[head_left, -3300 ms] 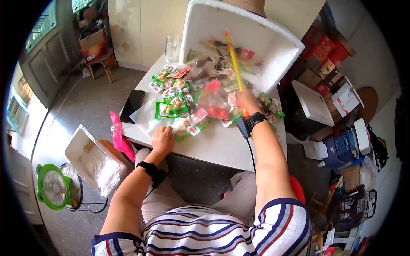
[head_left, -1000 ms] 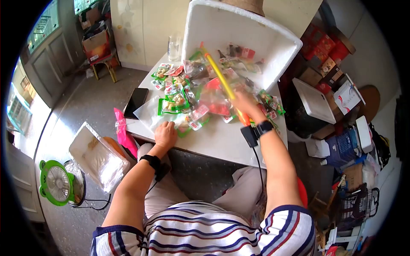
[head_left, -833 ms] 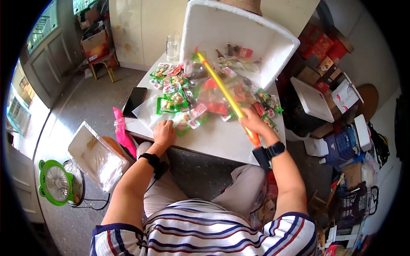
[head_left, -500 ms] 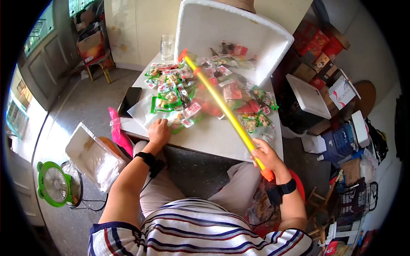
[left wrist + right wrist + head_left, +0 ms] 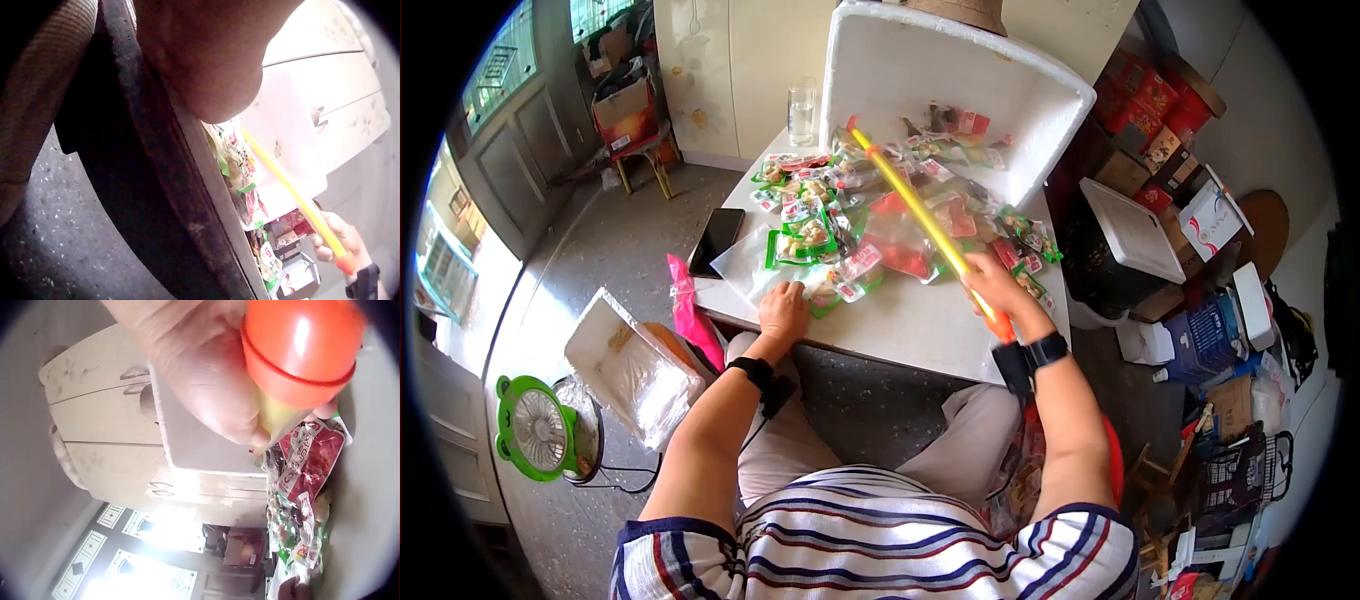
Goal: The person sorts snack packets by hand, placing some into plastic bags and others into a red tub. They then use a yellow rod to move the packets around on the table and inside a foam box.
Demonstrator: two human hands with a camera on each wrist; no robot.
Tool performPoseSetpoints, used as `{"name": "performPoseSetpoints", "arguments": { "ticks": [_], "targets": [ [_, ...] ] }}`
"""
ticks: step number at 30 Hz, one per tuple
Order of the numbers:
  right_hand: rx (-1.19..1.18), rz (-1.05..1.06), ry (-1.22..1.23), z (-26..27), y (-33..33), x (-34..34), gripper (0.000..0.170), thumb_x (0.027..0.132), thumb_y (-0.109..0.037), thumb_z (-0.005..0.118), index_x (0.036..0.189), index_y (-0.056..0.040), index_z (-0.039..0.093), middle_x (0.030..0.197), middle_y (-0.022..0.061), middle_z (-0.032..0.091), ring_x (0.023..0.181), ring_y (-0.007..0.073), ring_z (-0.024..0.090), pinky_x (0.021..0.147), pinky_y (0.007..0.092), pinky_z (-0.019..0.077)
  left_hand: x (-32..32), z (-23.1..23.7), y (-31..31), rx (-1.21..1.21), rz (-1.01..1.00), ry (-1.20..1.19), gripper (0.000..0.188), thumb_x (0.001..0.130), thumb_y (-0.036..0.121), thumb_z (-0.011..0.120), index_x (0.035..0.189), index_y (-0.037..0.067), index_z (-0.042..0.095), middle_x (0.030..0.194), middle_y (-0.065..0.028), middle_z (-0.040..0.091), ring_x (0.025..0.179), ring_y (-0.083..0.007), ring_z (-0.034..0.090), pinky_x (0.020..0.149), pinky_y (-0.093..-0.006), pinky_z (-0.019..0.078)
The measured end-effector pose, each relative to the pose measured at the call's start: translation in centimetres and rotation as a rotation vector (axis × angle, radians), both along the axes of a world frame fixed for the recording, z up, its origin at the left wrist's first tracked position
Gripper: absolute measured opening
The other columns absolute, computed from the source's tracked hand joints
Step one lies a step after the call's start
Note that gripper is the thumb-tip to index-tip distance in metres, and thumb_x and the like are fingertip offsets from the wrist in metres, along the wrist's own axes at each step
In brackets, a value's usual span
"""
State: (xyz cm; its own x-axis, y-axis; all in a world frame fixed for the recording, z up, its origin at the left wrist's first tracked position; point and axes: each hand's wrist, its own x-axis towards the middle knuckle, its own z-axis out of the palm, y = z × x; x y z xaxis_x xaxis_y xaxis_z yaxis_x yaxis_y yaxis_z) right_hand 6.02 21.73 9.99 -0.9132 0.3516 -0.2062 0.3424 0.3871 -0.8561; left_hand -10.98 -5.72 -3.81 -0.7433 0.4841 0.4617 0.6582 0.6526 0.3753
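My right hand (image 5: pixel 1003 290) grips a yellow stick with orange ends (image 5: pixel 915 212) near its lower end, just above the table's right front part. The stick slants up and left over a heap of small snack packets (image 5: pixel 805 240), its far tip overlapping the foam box's left side. In the right wrist view, the orange end cap (image 5: pixel 300 350) stands close beside the thumb. My left hand (image 5: pixel 784 312) rests at the table's front edge, fingers loosely curled, by a clear plastic bag (image 5: pixel 745 262). A red and clear bag (image 5: pixel 900 250) lies among the packets.
A white foam box (image 5: pixel 960 70) lies tipped toward me at the back, packets spilling from it. A drinking glass (image 5: pixel 802 112) and a phone (image 5: pixel 717 240) stand and lie at the left. A pink bag (image 5: pixel 690 315) hangs by the table's left edge; a green fan (image 5: pixel 535 428) is on the floor.
Over these seconds my right hand swings the stick over the packets, draws back toward me, then moves forward and left again. My left hand stays at the table edge.
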Motion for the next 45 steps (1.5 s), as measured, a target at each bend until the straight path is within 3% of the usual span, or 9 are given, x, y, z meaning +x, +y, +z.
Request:
{"name": "performPoseSetpoints", "arguments": {
  "ticks": [6,13,19,24,27,32,36,42,45],
  "targets": [
    [0.086,-0.010,-0.013,0.9,-1.3,9.4,0.044,0.079,-0.015,0.047,0.118,-0.0032,0.032,0.070,0.0035,0.049,0.047,0.0094,0.046,0.043,0.0242,0.0401,0.3,0.0,0.1,0.024,0.000,0.029,0.015,0.066,0.015,0.048,0.078,0.009,0.052,0.073,-0.0112,0.051,0.071,-0.0292,0.051,0.062,-0.0389,0.0412],
    [-0.204,-0.142,0.072,3.0,-4.0,16.3,0.047,0.079,-0.011,0.047,0.120,-0.0023,0.028,0.067,0.0047,0.048,0.048,0.0097,0.047,0.044,0.0231,0.0408,0.2,0.3,0.2,0.013,0.002,0.022,0.015,0.065,0.014,0.049,0.078,0.008,0.052,0.073,-0.0110,0.051,0.070,-0.0288,0.051,0.061,-0.0391,0.0411],
    [0.067,-0.254,0.207,1.1,3.8,8.1,0.045,0.078,-0.014,0.049,0.119,-0.0081,0.033,0.070,0.0044,0.049,0.050,0.0095,0.047,0.042,0.0238,0.0401,0.2,0.2,0.3,0.001,-0.006,0.036,0.014,0.064,0.014,0.049,0.076,0.008,0.052,0.072,-0.0110,0.050,0.069,-0.0286,0.050,0.060,-0.0392,0.0407],
    [0.709,-0.268,0.180,-0.4,10.5,-2.7,0.037,0.076,-0.024,0.046,0.107,-0.0046,0.042,0.091,0.0208,0.054,0.083,0.0340,0.053,0.074,0.0393,0.0408,0.1,0.1,0.1,0.040,-0.022,0.041,0.014,0.065,0.013,0.049,0.077,0.008,0.052,0.072,-0.0111,0.051,0.069,-0.0288,0.050,0.060,-0.0391,0.0406],
    [0.825,-0.285,0.066,-0.6,11.3,-6.3,0.033,0.076,-0.026,0.044,0.101,-0.0041,0.044,0.091,0.0226,0.053,0.085,0.0375,0.051,0.075,0.0432,0.0394,0.0,0.0,0.2,0.044,-0.017,0.044,0.013,0.065,0.013,0.048,0.077,0.008,0.052,0.072,-0.0111,0.051,0.069,-0.0290,0.050,0.060,-0.0391,0.0405],
    [0.929,-0.291,-0.204,-0.6,9.3,-7.7,0.034,0.076,-0.024,0.043,0.103,-0.0030,0.040,0.092,0.0242,0.053,0.088,0.0378,0.050,0.076,0.0439,0.0392,0.1,0.1,0.2,0.041,-0.014,0.025,0.013,0.065,0.012,0.048,0.077,0.008,0.052,0.071,-0.0114,0.050,0.069,-0.0293,0.050,0.060,-0.0392,0.0404],
    [0.728,-0.226,0.033,-4.2,11.5,-7.5,0.036,0.075,-0.023,0.043,0.103,-0.0003,0.040,0.095,0.0257,0.050,0.090,0.0377,0.048,0.076,0.0431,0.0390,0.0,-0.2,0.1,0.050,-0.019,0.047,0.014,0.065,0.012,0.049,0.077,0.008,0.052,0.071,-0.0113,0.050,0.068,-0.0293,0.050,0.059,-0.0392,0.0403],
    [0.579,-0.208,0.135,-3.3,9.3,0.2,0.036,0.073,-0.014,0.049,0.106,-0.0001,0.044,0.091,0.0168,0.053,0.085,0.0240,0.051,0.073,0.0319,0.0407,0.3,0.4,0.2,0.022,-0.008,0.036,0.015,0.064,0.013,0.050,0.078,0.008,0.052,0.072,-0.0108,0.050,0.069,-0.0290,0.050,0.060,-0.0387,0.0403],
    [0.441,-0.272,0.125,-3.0,8.4,4.3,0.043,0.074,-0.016,0.050,0.114,-0.0054,0.038,0.082,0.0117,0.054,0.058,0.0172,0.054,0.051,0.0290,0.0438,0.2,0.4,0.4,0.014,0.004,0.032,0.015,0.065,0.013,0.050,0.078,0.008,0.052,0.073,-0.0105,0.050,0.069,-0.0287,0.050,0.061,-0.0382,0.0404]
  ]
}}
